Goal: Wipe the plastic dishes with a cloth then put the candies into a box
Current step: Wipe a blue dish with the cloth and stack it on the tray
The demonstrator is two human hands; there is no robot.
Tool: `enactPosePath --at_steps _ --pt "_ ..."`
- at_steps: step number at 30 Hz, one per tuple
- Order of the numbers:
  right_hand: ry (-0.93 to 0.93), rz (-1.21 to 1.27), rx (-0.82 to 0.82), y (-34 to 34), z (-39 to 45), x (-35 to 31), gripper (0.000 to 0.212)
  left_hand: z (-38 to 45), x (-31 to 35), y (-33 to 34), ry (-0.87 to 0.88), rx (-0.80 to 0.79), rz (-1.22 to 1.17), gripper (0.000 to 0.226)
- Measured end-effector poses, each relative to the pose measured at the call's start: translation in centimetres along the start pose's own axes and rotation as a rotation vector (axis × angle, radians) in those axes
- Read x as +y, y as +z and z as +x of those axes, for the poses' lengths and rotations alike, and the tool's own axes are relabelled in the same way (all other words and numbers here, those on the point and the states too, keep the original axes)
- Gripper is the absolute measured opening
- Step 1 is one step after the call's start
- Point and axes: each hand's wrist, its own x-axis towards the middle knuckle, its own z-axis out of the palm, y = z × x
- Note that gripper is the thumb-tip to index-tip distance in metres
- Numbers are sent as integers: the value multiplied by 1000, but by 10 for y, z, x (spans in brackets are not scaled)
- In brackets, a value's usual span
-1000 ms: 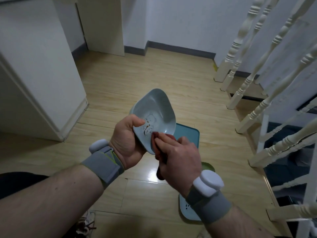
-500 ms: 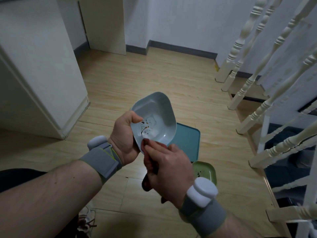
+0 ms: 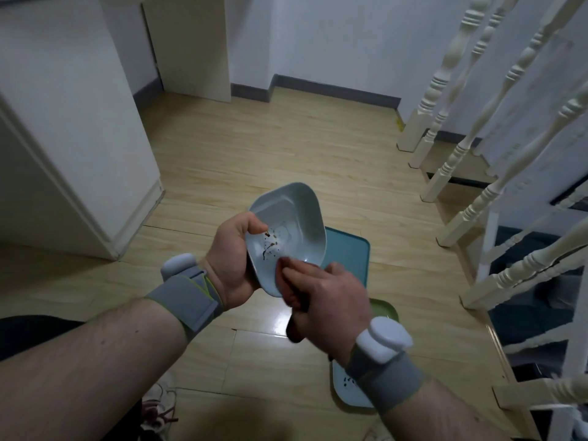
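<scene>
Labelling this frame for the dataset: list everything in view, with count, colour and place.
Held dish: 1, pale blue with dark smears inside, tilted, gripped by the left hand.
Cloth: 1, dark red-brown, in the right hand, at the held dish's lower rim.
Tray: 1, teal, on the floor behind the held dish.
Green dish: 1, on the floor beside the right hand, mostly hidden.
Floor dish: 1, pale blue with dark specks, under the right wrist.
Banister: 1, cream, right side.
Shoe: 1, white, bottom edge.
Left hand: grey wristband.
Right hand: grey wristband.
</scene>
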Motion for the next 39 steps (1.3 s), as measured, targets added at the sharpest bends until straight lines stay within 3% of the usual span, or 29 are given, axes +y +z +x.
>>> enactPosePath --at_steps 3,7,9,11,13,16,19,23,28,33,36,39 --pt "62 -59 -3 2 3 21 43 1 -2 -3 -77 14 70 52" --pt "78 8 117 1 4 18 25 0 7 -2 -80 -8 104 53" --pt "154 93 167 -9 10 8 25 -2 8 4 -2 -25 181 60" --pt "253 229 137 -18 16 -6 25 -1 -2 10 155 -23 285 85" --pt "239 333 121 -21 20 -21 17 0 -12 10 317 -22 381 108" --pt "118 362 99 -25 19 -35 9 0 -7 10 395 -53 286 93" --pt "-24 141 77 -17 14 -21 34 -1 2 5 236 -143 65 70" --pt "36 -16 98 -6 12 1 50 1 -2 4 145 -86 -32 41" --pt "-37 57 56 -7 -2 -30 41 -2 4 7 146 -32 -98 32" --pt "11 -25 116 -12 11 7 39 -2 7 4 61 -15 -55 39" --pt "63 -81 49 -13 9 7 43 -1 8 5 16 -9 -43 38" --pt "-24 -7 -4 -9 -6 -26 39 1 8 4 2 0 -1 36"
